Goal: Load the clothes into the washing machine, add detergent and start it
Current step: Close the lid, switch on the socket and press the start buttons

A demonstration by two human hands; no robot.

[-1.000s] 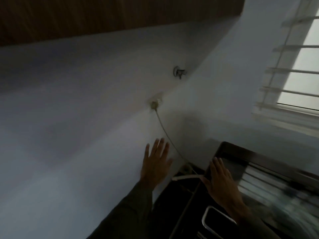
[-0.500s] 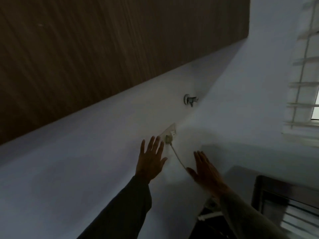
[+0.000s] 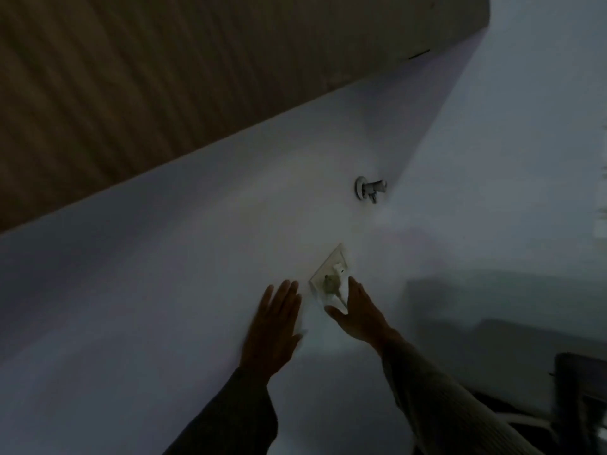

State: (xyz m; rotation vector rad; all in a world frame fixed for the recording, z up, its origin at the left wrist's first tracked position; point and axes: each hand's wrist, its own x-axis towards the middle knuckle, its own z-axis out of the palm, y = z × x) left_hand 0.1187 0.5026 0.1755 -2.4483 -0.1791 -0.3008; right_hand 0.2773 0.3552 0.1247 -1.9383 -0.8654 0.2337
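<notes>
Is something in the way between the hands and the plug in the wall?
No, nothing visible is in the way. The right hand is right beside the plug in the wall socket; the left hand is spread just left of it.

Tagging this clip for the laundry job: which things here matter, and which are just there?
Job: wall socket, plug, left hand, right hand, washing machine.
Just there: wall tap, wood panel.
</notes>
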